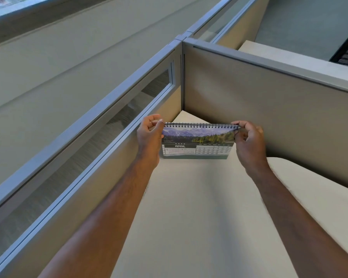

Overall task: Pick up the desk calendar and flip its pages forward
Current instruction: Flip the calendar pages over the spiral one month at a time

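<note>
A person's left hand [150, 135] and right hand [247, 140] pinch the top corners of an upright desk calendar [197, 141] showing April, over the table [189, 207]; best to steady one corner, lifting a single page.

Desk calendar [197, 142], centre of frame: "APRIL" in white capitals on dark band, lower left of open page. Small year line above it, looks like "2026", digits blurry. Date grid lower right of page: weekday header row too small to read; numbers legible in part, e.g. 12–18 row, 19–25 row, last row 26–30. Two mini month grids under "APRIL": unreadable. Small caption lines at lower left of landscape photo: unreadable. No other text in frame.
</note>
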Demonstrator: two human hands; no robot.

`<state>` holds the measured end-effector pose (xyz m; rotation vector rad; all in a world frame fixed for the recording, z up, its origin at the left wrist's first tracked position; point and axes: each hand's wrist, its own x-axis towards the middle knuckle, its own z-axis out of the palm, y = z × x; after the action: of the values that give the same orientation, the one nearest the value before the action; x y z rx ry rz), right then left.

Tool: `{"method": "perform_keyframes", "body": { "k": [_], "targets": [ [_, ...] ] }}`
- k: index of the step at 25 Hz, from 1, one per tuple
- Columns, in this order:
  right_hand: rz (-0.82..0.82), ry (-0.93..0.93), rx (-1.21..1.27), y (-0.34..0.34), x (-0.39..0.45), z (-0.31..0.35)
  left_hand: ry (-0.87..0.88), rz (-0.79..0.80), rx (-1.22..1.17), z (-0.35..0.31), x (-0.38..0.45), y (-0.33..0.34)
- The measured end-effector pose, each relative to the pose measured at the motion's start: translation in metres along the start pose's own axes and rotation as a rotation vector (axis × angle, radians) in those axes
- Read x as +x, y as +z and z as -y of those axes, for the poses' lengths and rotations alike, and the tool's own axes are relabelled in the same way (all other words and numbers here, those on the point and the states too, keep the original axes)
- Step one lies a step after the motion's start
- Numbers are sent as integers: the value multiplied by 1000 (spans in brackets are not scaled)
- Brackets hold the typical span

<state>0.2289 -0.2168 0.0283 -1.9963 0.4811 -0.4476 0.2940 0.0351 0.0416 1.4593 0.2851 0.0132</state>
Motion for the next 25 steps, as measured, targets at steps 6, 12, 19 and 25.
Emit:
{"method": "perform_keyframes", "body": {
  "k": [6,12,19,25],
  "targets": [
    [-107,207,130,15,-34,-22,50,27,71,7,2,-3],
    [27,359,151,35,-75,-45,95,38,79,12,-1,-3],
    [-64,313,128,35,-78,-52,108,41,78,16,3,-4],
    [-126,266,63,20,-77,-49,101,55,79,16,3,-6]
  ]
}}
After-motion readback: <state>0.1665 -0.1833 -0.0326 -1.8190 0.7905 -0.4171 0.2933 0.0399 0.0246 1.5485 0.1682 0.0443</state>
